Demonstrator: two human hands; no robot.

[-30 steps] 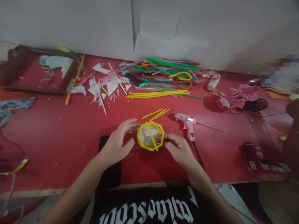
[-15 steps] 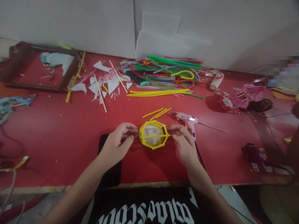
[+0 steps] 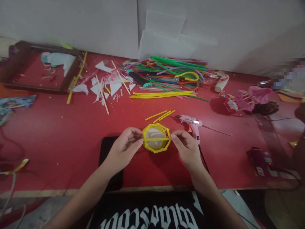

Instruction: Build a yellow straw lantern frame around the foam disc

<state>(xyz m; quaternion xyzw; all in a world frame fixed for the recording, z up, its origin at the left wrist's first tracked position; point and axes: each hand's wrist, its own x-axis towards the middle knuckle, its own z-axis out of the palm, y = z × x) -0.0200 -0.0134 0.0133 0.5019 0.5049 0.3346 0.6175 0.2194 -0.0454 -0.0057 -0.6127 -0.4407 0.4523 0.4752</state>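
A small yellow frame [image 3: 156, 152] made of short sticks, with a whitish base inside, is near the table's front centre. A yellow stick [image 3: 156, 139] lies straight across its top. My left hand [image 3: 127, 146] pinches the left end of this stick at the frame's rim. At the right end, my right hand [image 3: 187, 146] holds it between thumb and fingers. Several short yellow sticks [image 3: 156, 115] lie just behind the frame. A pink glue gun [image 3: 195, 125] rests to the right, beyond my right hand.
A black flat device [image 3: 108, 152] lies under my left forearm. Farther back are coloured sticks [image 3: 171, 68], scissors [image 3: 188, 76], white scraps [image 3: 115, 88] and a brown frame [image 3: 34, 88]. Pink paper work [image 3: 259, 94] and a purple box [image 3: 260, 162] are at the right.
Both thumbs have closed in on the ends of the crossing stick. Its right end has shifted slightly left, onto the frame's rim.
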